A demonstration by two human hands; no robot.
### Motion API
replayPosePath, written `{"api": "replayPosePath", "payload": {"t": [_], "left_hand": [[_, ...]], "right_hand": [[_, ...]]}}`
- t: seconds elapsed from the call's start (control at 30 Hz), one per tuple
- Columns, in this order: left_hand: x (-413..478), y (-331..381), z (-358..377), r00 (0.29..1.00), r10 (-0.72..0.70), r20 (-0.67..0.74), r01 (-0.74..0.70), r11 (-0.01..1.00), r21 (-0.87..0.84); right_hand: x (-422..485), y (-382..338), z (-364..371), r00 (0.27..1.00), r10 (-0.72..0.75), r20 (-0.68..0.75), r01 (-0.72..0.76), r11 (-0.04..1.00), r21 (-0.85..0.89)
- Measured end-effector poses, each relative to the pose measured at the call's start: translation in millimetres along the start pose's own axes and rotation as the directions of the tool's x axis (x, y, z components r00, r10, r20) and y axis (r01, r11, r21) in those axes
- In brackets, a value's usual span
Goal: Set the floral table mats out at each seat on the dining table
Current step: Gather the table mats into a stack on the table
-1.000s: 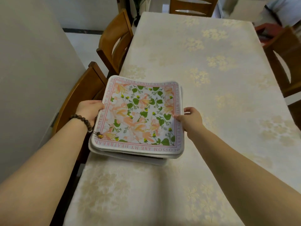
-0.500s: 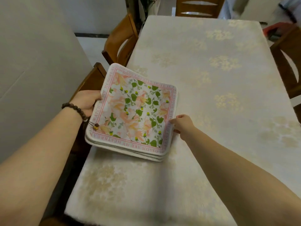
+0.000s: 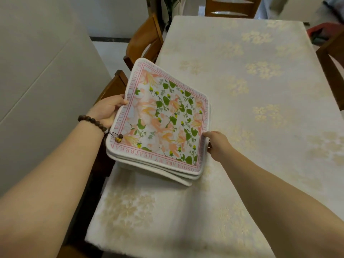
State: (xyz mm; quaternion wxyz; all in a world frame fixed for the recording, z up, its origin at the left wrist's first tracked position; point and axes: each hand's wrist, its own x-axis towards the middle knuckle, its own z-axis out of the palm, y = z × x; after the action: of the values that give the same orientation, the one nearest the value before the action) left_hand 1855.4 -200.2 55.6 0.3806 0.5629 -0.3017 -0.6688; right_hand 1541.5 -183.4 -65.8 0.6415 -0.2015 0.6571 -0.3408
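**A:** What does the head view show of the mats?

**B:** A stack of square white-edged fabric table mats [image 3: 163, 123]. The top one is printed with peach flowers and green leaves inside a pink lettered border. The stack is held over the left edge of the surface [image 3: 260, 127], a long dining table under a cream cloth with pale gold blossoms. It is tilted, with its left side higher than its right (whether the low near corner touches the cloth, I cannot tell).

**A:** And the hands?

**B:** The left hand [image 3: 108, 108] grips the stack's left edge, thumb on the top mat, the other fingers hidden underneath. A dark wooden bead bracelet [image 3: 93, 121] sits on that wrist. The right hand [image 3: 216, 142] pinches the right edge close to the near corner, thumb on top and fingers curled below.

**A:** Anything around them?

**B:** A brown wooden chair [image 3: 113, 86] stands just behind the left hand, and a second wooden chair [image 3: 147, 40] is farther along the same side. A third chair [image 3: 230, 6] is at the far end, and a fourth chair [image 3: 333, 58] is at the right edge. A pale grey wall [image 3: 37, 71] fills the left.
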Motion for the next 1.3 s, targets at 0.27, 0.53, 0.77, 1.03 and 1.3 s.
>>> {"api": "replayPosePath", "payload": {"t": [0.27, 0.53, 0.77, 1.03, 1.3], "left_hand": [[5.0, 1.4, 10.1, 1.0, 0.005, -0.022, -0.008, 0.993, -0.115], [4.5, 11.1, 35.8, 1.0, 0.028, 0.003, -0.027, 0.976, -0.217], [0.2, 17.8, 33.1, 1.0, 0.024, 0.009, -0.022, 0.985, -0.169], [1.7, 17.7, 65.7, 0.998, 0.048, 0.049, -0.048, 0.999, -0.009], [11.6, -5.8, 139.7, 1.0, 0.023, 0.012, -0.024, 0.994, 0.102]], "right_hand": [[-10.9, -21.6, -10.5, 0.998, -0.004, 0.064, -0.001, 0.997, 0.073], [-15.6, -13.6, -16.1, 0.954, 0.13, 0.27, -0.179, 0.97, 0.164], [-14.5, -34.5, -45.8, 0.997, -0.014, 0.078, 0.008, 0.997, 0.073], [-34.8, -79.4, -95.5, 0.971, -0.234, -0.057, 0.235, 0.972, 0.017], [-63.2, -97.1, -176.9, 0.934, -0.316, -0.17, 0.307, 0.949, -0.078]]}}
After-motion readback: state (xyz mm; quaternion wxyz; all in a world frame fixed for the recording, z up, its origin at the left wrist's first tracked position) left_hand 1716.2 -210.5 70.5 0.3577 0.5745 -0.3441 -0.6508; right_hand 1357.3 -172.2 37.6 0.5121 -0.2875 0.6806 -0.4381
